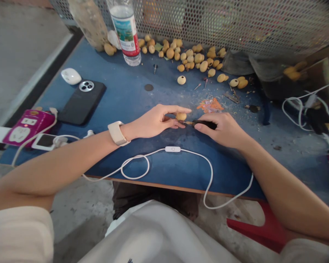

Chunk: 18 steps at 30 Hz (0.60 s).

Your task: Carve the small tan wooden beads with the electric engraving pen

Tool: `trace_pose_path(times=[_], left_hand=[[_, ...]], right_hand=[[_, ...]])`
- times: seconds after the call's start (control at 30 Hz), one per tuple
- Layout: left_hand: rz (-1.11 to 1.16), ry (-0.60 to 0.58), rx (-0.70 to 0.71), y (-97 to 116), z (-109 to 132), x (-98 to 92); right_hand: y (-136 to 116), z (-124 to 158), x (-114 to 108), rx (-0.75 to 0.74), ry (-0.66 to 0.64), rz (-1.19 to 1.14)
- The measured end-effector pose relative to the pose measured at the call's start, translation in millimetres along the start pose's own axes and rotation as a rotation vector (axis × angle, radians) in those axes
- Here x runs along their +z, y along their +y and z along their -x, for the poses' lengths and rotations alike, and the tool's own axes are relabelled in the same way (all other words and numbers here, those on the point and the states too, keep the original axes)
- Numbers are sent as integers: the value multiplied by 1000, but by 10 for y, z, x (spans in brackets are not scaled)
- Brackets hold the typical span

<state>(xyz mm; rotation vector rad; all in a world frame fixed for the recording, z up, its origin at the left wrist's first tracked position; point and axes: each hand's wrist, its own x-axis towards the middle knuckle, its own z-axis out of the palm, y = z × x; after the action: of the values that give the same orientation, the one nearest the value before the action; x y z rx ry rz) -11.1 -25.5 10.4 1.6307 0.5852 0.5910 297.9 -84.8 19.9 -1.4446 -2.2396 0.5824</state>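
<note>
While the left hand (153, 120) pinched a small gourd (181, 116) between its fingers (178, 109) above the blue surface (120, 91), seemingly to steady it, the right hand (227, 128) gripped a black-handled tool (208, 125) pointed towards it (contact was too small to tell). Loose gourds (203, 66) lay farther back, probably to leave working room.

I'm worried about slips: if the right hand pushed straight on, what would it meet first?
Black tool leading, the right hand would likely meet the small yellow gourd in the left hand; depth is unclear.
</note>
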Motion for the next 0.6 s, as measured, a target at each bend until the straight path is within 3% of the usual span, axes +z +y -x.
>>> trace_pose_path(times=[0.6], left_hand=[[-2,0,-2,-1,5,-5]], right_hand=[[-2,-5,4,-6,-1,-4]])
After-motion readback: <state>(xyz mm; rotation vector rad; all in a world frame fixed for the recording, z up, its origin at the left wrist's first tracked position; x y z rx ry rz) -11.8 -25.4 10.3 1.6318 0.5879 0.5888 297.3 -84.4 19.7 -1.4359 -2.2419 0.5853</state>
